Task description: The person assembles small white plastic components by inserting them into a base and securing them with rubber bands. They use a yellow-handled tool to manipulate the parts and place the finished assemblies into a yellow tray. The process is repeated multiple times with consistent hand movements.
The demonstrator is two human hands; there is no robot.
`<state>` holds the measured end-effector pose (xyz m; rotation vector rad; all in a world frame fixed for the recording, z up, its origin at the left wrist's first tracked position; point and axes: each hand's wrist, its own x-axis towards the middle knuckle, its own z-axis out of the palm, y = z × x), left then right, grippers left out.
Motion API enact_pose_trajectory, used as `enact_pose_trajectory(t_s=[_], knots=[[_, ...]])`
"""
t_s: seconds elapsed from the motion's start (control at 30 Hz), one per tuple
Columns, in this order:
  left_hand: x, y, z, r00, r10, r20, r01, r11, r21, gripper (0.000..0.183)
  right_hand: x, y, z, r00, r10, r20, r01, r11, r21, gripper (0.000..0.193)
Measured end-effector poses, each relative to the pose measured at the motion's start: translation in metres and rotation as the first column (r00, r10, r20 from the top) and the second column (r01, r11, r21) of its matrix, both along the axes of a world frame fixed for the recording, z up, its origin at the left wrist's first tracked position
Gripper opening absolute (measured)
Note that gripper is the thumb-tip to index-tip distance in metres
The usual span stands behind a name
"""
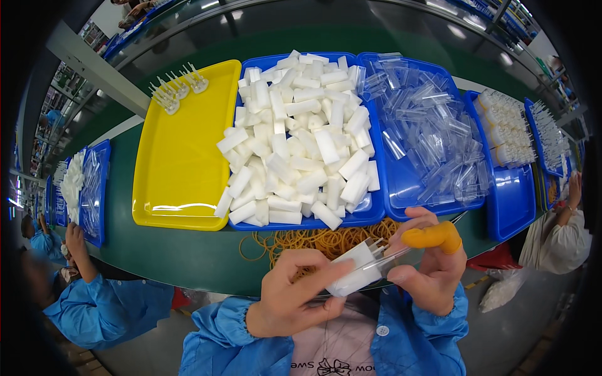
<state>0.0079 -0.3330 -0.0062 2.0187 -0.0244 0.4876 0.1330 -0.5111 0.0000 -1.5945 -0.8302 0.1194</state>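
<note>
My left hand point(300, 289) is closed around a white block point(356, 269) in front of my chest. Several thin prongs point(376, 245) stick out of the block's upper right end. My right hand point(433, 269), with an orange finger cot point(433, 238) on one finger, pinches a clear plastic sleeve point(392, 257) between thumb and fingers. The sleeve lies right beside the pronged end; whether it goes around the prongs I cannot tell. Just beyond my hands, orange rubber bands point(282, 244) lie in a loose heap on the green table.
A yellow tray point(182, 156) bears clusters of white pronged pieces point(179, 88). Right of it are blue trays of white blocks point(301, 125) and clear sleeves point(433, 125). A smaller blue tray point(513, 200) sits farther right. Other people in blue point(106, 307) and white point(552, 238) sit at either side.
</note>
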Motion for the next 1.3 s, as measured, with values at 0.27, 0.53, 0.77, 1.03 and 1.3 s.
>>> enact_pose_trajectory(t_s=[0.27,0.53,0.77,1.03,1.3], knots=[[0.004,0.006,-0.021,0.998,0.000,-0.067,-0.046,0.731,-0.681,0.039,0.000,0.001,0.002,0.999,-0.053,0.004,0.053,0.998,0.019,0.024],[0.003,0.011,-0.034,0.991,-0.122,0.049,0.117,0.646,-0.754,0.044,0.003,-0.003,-0.001,0.980,-0.147,0.137,0.158,0.984,-0.076,0.021],[0.006,0.012,-0.026,0.995,-0.061,0.084,0.103,0.654,-0.749,0.040,-0.013,0.002,-0.005,0.957,-0.223,0.186,0.222,0.975,0.024,0.017],[-0.003,0.007,-0.022,0.990,-0.141,0.015,0.104,0.650,-0.752,0.040,-0.020,0.005,-0.006,0.986,-0.149,0.078,0.148,0.989,0.016,0.015],[-0.003,0.004,-0.023,0.989,-0.144,0.017,0.107,0.648,-0.754,0.039,-0.032,0.004,-0.013,0.953,-0.257,0.161,0.257,0.966,0.019,0.014]])
